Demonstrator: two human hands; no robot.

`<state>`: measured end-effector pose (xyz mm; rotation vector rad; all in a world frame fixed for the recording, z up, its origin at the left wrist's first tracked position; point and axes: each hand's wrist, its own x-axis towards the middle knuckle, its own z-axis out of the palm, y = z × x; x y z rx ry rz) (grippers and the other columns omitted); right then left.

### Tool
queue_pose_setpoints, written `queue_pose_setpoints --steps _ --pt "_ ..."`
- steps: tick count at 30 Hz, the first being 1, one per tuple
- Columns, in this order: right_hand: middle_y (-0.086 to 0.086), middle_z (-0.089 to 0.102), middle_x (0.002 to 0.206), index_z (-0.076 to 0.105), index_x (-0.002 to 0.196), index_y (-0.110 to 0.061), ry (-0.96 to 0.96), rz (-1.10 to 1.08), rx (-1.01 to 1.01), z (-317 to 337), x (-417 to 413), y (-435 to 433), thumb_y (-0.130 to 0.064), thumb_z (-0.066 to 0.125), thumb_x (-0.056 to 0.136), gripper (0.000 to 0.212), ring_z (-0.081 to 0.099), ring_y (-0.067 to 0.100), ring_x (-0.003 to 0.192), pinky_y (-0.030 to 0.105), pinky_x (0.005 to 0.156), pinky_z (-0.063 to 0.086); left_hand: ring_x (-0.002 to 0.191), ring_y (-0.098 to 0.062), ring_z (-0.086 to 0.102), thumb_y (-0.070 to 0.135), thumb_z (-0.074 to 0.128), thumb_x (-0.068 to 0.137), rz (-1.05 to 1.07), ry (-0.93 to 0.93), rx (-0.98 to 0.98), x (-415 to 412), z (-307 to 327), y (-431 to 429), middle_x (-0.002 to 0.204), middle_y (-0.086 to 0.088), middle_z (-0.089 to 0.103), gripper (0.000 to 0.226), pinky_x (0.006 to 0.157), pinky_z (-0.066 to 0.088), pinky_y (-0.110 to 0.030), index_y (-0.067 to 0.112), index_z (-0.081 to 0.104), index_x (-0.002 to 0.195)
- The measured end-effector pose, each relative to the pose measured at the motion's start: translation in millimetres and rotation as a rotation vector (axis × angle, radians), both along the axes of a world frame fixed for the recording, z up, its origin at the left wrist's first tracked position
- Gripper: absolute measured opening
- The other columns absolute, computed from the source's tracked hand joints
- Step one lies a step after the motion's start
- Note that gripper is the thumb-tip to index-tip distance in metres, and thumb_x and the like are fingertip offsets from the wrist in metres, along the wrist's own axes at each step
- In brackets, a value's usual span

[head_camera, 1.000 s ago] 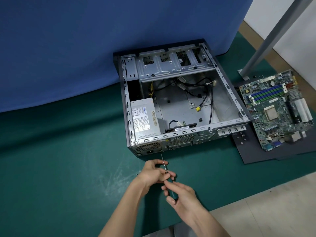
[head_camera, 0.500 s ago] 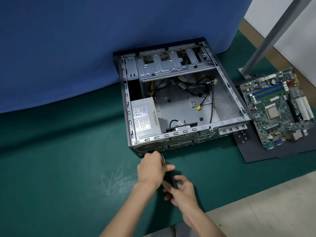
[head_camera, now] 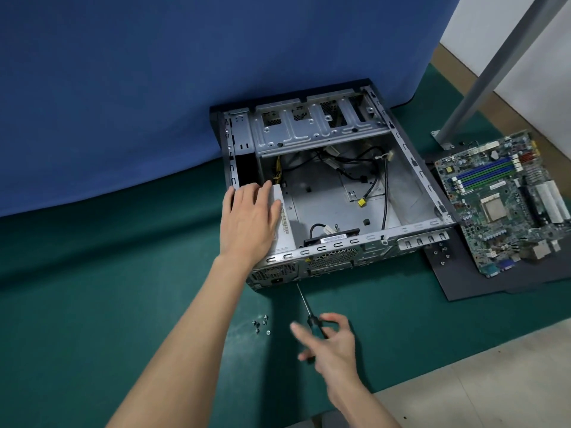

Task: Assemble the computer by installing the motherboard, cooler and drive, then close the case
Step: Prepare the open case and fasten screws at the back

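Observation:
The open grey computer case (head_camera: 411, 168) lies on its side on the green mat, with loose cables and a power supply (head_camera: 285, 222) inside. My left hand (head_camera: 251, 219) rests flat on the power supply, fingers straight. My right hand (head_camera: 329, 344) holds the handle of a screwdriver (head_camera: 304, 304), whose tip points at the case's rear panel near the power supply. The motherboard (head_camera: 506, 205) lies to the right of the case on a dark side panel (head_camera: 463, 282).
Several small screws (head_camera: 261, 324) lie on the green mat (head_camera: 92, 288) left of the screwdriver. More screws (head_camera: 441, 256) sit on the dark panel. A grey metal leg (head_camera: 494, 63) slants at the right. A blue backdrop (head_camera: 123, 88) rises behind the case.
My left hand left the screwdriver and moved up onto the power supply. The screwdriver tip now reaches the case's rear panel, held by my right hand alone.

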<state>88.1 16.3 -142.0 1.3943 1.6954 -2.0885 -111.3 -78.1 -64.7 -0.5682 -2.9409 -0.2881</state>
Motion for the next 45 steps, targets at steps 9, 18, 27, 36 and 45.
queue_pose_setpoints --steps 9,18,27,36,45 --pt "0.015 0.062 0.061 0.059 0.075 -0.003 -0.041 -0.189 -0.461 -4.1 0.4 7.5 -0.002 0.077 0.075 0.018 0.044 0.016 0.037 0.014 0.031 0.020 0.120 -0.022 0.040 0.037 0.027 0.101 0.028 0.030 -0.061 0.4 -1.6 3.7 0.121 -0.004 0.049 0.046 0.114 0.013 -0.037 0.017 0.040 0.140" --pt "0.007 0.056 0.058 0.055 0.068 -0.003 -0.022 0.049 0.256 -12.7 -4.4 -2.7 0.002 0.074 0.079 0.023 0.049 0.019 0.028 0.021 0.032 0.033 0.119 -0.021 0.040 0.038 0.026 0.100 0.037 0.036 -0.060 -0.3 -3.7 1.8 0.119 -0.003 0.049 0.045 0.114 0.012 -0.037 0.019 0.041 0.139" --pt "0.008 0.069 0.070 0.066 0.091 -0.006 -0.104 0.009 -0.064 -0.2 -6.8 2.5 -0.020 0.085 0.071 0.031 0.058 0.018 0.039 0.020 0.037 0.036 0.120 -0.020 0.040 0.038 0.027 0.100 0.034 0.046 -0.055 -0.8 -4.5 1.4 0.120 -0.003 0.049 0.045 0.114 0.012 -0.037 0.019 0.041 0.139" --pt "0.014 0.057 0.056 0.059 0.074 -0.003 -0.106 -0.260 -0.455 -4.2 -8.2 -2.7 0.003 0.075 0.076 0.018 0.041 0.015 0.034 0.016 0.030 0.022 0.120 -0.021 0.041 0.037 0.027 0.100 0.045 0.053 -0.041 -0.3 -5.7 3.4 0.119 -0.004 0.049 0.045 0.114 0.012 -0.037 0.018 0.042 0.138" --pt "0.008 0.063 0.070 0.053 0.078 -0.011 -0.057 0.126 0.326 -6.1 -8.5 -13.4 0.001 0.078 0.074 0.028 0.060 0.018 0.037 0.033 0.044 0.048 0.119 -0.020 0.040 0.038 0.027 0.100 0.041 0.049 -0.033 -1.6 -4.7 1.5 0.118 -0.003 0.049 0.045 0.113 0.011 -0.037 0.019 0.043 0.137"
